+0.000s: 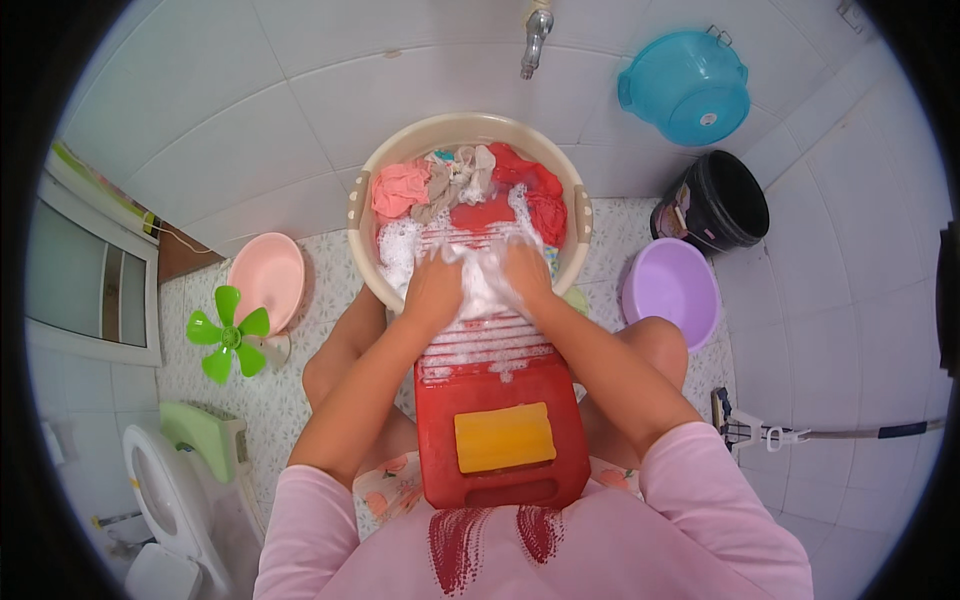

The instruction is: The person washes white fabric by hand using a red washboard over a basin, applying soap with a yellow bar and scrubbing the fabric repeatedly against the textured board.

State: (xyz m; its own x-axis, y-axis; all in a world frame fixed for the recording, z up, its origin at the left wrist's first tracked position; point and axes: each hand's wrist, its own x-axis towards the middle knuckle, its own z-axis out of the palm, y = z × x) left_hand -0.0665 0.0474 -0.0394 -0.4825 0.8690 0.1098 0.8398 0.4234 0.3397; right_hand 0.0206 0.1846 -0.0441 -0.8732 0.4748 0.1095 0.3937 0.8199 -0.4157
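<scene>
A red plastic washboard point(495, 360) leans from my lap into a cream plastic basin point(480, 124). On its ridges lies a white soapy cloth point(480, 281), covered in foam. My left hand point(437, 281) grips the cloth's left side and my right hand point(525, 274) its right side; both are blurred and partly hidden by suds. A yellow bar of laundry soap point(505, 437) rests on the washboard's near end. Beyond my hands, a pink cloth point(400, 189), beige and white cloths point(461, 176) and red clothing point(529, 176) are bunched in the basin.
A pink basin point(266, 274) and a green-bladed fan point(231, 337) are at left, above a toilet point(165, 480). At right stand a purple basin point(670, 292) and black bucket point(720, 199). A blue basin point(686, 86) and a tap point(535, 45) are on the wall.
</scene>
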